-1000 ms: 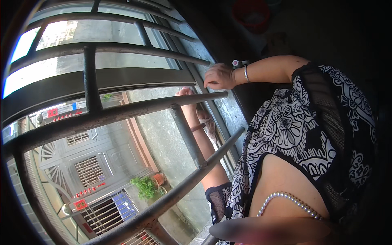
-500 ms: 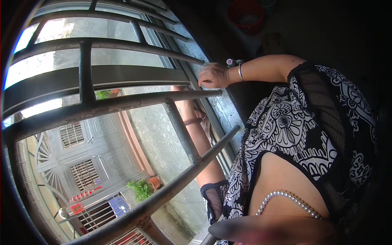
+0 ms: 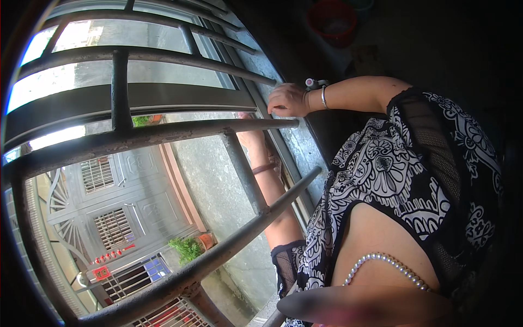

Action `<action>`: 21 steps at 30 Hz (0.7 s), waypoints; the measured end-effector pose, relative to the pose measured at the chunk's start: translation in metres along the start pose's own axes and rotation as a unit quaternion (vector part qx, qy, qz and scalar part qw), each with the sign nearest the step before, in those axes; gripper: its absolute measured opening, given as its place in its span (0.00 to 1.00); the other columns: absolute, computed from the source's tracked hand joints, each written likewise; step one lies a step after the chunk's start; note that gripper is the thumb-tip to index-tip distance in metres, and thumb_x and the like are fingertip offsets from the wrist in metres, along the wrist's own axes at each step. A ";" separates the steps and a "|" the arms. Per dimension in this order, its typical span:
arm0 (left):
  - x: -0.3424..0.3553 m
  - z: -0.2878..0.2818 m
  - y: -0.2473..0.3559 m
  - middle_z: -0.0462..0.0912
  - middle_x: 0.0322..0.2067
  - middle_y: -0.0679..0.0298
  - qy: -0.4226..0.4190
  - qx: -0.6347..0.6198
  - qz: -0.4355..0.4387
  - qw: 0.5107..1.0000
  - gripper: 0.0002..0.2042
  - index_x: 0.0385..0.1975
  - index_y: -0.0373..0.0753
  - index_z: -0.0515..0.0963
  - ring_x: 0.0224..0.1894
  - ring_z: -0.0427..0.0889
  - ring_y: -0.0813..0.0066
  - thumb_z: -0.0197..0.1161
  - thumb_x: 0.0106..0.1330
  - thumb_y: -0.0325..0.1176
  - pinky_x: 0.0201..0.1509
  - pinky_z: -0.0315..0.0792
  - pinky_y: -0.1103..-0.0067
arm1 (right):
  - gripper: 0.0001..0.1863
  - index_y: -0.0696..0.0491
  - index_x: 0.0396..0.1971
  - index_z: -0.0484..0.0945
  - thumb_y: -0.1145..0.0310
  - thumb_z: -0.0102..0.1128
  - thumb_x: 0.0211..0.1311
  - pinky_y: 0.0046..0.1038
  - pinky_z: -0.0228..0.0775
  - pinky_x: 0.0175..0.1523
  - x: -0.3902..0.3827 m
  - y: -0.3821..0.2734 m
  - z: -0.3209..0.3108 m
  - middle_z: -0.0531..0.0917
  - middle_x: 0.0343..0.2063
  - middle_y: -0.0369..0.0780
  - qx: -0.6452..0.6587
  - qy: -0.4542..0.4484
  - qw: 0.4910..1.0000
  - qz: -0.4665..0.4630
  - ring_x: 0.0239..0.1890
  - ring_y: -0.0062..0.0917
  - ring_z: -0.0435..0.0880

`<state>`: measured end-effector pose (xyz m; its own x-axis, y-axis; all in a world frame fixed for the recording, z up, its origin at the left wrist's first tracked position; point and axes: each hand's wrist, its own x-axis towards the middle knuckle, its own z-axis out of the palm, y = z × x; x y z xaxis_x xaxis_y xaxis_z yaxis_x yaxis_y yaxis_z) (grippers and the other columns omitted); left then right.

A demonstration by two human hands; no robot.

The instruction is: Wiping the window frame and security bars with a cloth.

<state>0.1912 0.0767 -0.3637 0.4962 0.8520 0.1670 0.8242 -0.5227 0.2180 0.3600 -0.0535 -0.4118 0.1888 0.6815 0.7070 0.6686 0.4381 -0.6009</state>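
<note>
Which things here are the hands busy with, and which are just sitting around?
Busy with:
right hand, resting on the window frame
left hand, reached out between the rusty window bars, mostly hidden

Just sitting around:
red bucket on the floor
potted plant down outside

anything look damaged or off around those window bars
The metal bars look rusty and rough, especially the lower one, but none appears bent or broken. The right hand rests on the window frame; the left hand reaches out through the bars, fingers hidden behind one. Nothing else stands out.
</note>
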 end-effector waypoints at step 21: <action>0.011 -0.002 0.002 0.80 0.36 0.44 -0.105 0.021 0.194 0.975 0.09 0.39 0.35 0.76 0.42 0.80 0.43 0.55 0.64 0.31 0.45 0.74 0.58 | 0.05 0.48 0.26 0.81 0.67 0.56 0.56 0.38 0.72 0.48 -0.006 0.022 -0.003 0.82 0.28 0.36 -0.013 0.022 0.999 0.019 0.37 0.34 0.82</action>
<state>0.1982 0.0851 -0.3591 0.8140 0.5802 0.0277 0.5719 -0.8089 0.1364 0.3755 -0.0495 -0.4278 0.2449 0.6704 0.7004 0.6794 0.3967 -0.6173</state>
